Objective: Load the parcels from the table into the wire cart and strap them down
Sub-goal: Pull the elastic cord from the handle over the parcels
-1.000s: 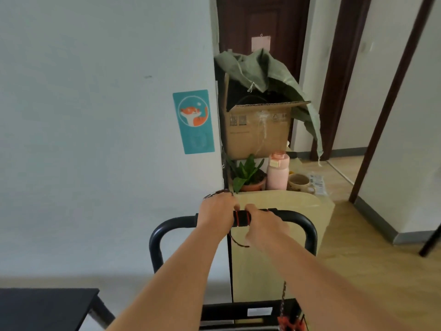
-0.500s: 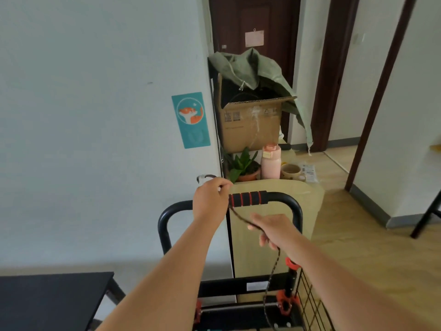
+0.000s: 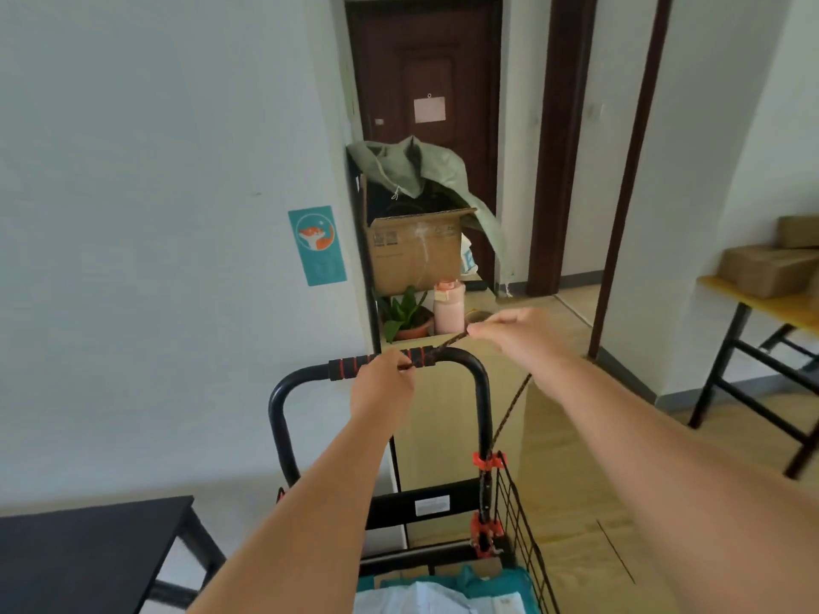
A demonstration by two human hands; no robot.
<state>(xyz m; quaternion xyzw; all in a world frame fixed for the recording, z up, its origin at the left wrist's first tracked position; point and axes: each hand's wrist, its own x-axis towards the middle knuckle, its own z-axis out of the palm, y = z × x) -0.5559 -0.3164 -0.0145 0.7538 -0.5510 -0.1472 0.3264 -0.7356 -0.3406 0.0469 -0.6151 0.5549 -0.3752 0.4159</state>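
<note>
Evidently strapping is underway: the left hand (image 3: 383, 383) is gripping the cord (image 3: 511, 409) at the wire cart (image 3: 523, 525) handle (image 3: 350, 362), while the right hand (image 3: 509, 332) is pinching it with closed fingers, drawing it sideways. Teal and white parcels (image 3: 425, 596) are lying in the cart, but brown parcels (image 3: 766, 270) are sitting on the yellow tabletop (image 3: 731, 291) far right, so loading looks unfinished. Pale walls and a wood floor (image 3: 576, 525) are surrounding everything.
</note>
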